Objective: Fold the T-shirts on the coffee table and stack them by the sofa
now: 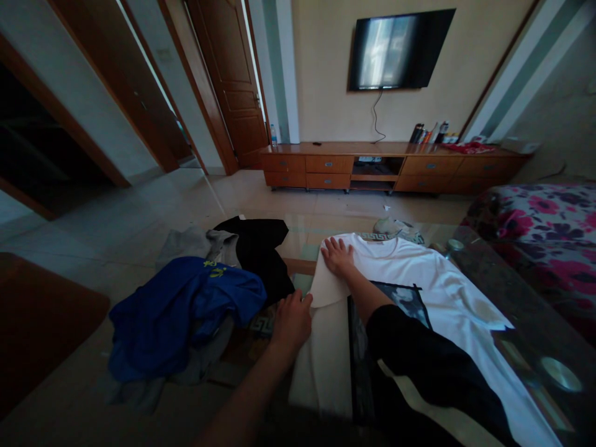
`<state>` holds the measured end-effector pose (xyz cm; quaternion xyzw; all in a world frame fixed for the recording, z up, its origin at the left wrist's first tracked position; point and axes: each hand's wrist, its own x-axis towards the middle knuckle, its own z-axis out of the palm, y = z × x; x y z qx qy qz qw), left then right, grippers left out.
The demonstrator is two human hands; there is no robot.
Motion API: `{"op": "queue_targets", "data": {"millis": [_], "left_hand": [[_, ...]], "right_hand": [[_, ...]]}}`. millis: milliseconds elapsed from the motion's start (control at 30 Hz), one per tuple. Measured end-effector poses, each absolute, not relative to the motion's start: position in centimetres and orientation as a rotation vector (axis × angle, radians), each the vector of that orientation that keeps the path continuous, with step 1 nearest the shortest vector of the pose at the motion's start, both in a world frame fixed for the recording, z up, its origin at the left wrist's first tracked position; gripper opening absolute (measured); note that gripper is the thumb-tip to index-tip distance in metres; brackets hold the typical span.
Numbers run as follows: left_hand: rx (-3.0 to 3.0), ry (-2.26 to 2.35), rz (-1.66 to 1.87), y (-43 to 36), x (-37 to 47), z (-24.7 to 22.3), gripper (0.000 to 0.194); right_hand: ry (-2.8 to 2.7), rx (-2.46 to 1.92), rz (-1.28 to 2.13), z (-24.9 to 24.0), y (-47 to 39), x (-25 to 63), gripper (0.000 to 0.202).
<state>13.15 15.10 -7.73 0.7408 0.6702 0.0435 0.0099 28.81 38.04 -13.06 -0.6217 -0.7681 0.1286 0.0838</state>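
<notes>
left hand is pinching the folded edge of the white T-shirt, grip closed on it | right hand is pressing flat, grip open, pinning the fold | shirt is lying on the glass worktop beside the blue garment

1. No readable text anywhere in view.
2. Blue garment, near left: a yellow print shows, too small and crumpled to read.
3. White T-shirt, right: a dark printed panel, no legible lettering.
</notes>
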Motion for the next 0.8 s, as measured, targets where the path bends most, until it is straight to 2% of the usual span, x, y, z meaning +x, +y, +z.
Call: {"op": "queue_targets", "data": {"millis": [100, 200, 333, 467, 633, 800], "left_hand": [[2.178, 2.135, 0.209, 15.0, 12.4, -7.3, 0.031], [2.125, 2.152, 0.326, 14.8, 12.0, -7.3, 0.025], [2.371, 1.863, 0.422, 14.2, 12.5, -8.7, 0.042], [2.526, 1.687, 0.318, 13.3, 13.0, -11.0, 0.063], [2.499, 1.776, 0.258, 12.8, 13.1, -12.4, 0.067], [2.484, 1.837, 0.268, 13.2, 13.8, -11.4, 0.067]], "right_hand": [[-2.247, -1.779, 0.513, -11.8, 38.4, 29.6, 0.067], [-2.277, -1.699, 0.466, -10.5, 37.8, 30.2, 0.062], [-2.482, -1.537, 0.300, -10.6, 34.4, 30.1, 0.061], [-2.575, -1.519, 0.275, -12.2, 31.2, 29.9, 0.070], [-2.500, -1.646, 0.288, -12.7, 31.0, 29.9, 0.075], [-2.454, -1.677, 0.260, -12.3, 31.4, 29.4, 0.075]]}}
